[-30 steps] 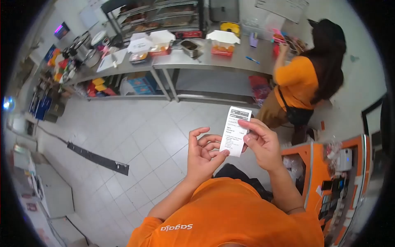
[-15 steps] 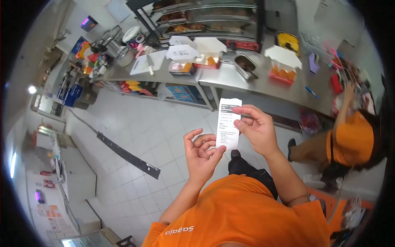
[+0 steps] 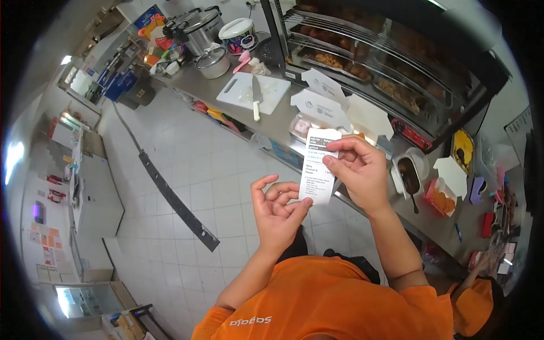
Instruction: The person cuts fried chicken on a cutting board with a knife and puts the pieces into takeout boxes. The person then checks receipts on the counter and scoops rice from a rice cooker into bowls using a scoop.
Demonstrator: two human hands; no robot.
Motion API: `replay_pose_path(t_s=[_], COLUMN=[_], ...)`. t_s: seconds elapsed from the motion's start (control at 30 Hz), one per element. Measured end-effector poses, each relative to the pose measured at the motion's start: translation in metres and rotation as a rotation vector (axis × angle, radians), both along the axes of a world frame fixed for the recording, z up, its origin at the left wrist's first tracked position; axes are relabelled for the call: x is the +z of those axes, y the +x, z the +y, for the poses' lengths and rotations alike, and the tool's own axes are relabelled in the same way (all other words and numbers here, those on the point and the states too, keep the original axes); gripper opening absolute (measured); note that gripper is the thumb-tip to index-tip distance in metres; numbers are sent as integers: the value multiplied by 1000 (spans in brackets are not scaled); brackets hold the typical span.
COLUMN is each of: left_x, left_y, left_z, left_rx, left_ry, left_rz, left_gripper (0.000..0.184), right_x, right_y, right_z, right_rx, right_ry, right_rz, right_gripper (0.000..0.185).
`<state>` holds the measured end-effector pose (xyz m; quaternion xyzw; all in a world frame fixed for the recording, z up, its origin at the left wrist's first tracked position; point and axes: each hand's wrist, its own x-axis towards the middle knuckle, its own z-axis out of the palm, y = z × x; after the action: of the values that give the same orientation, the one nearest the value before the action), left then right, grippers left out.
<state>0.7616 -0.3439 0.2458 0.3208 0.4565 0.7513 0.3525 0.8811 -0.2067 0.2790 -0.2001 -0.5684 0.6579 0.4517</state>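
A printed white paper receipt (image 3: 317, 175) is held upright in front of my chest, its text facing me. My right hand (image 3: 364, 178) pinches its upper right side between thumb and fingers. At its lower left corner, my left hand (image 3: 277, 214) has the thumb on the paper, with the other fingers curled and partly apart. Behind the receipt on the counter, open white food boxes (image 3: 324, 107) stand partly hidden. A red and white box (image 3: 441, 199) with orange-brown food is farther right, near a metal sauce container (image 3: 407, 175) with a spoon handle sticking out.
A knife (image 3: 256, 99) lies on a white cutting board (image 3: 238, 90), near pots (image 3: 212, 62). A glass food warmer (image 3: 368, 62) with trays stands along the counter. A dark strip (image 3: 178, 201) crosses the tiled floor. At lower right, another person in an orange shirt (image 3: 476, 306) leans by the counter.
My view has turned and come closer to the counter, so the warmer and boxes look larger and farther right. Both hands still hold the receipt in nearly the same pose.
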Motion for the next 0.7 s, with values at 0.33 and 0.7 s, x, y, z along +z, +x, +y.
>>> replay_pose_path(t_s=[0.33, 0.7], left_x=[170, 274], left_y=[-250, -183], left_z=[56, 196], left_rx=[-796, -1289], left_ry=[-144, 678], left_rz=[1554, 1849], left_gripper=[33, 22], right_x=[113, 161], right_y=[-54, -59], right_z=[254, 337], right_rx=[-951, -1486], right_ry=[734, 1120], right_rz=[-347, -1081], right_gripper=[13, 31])
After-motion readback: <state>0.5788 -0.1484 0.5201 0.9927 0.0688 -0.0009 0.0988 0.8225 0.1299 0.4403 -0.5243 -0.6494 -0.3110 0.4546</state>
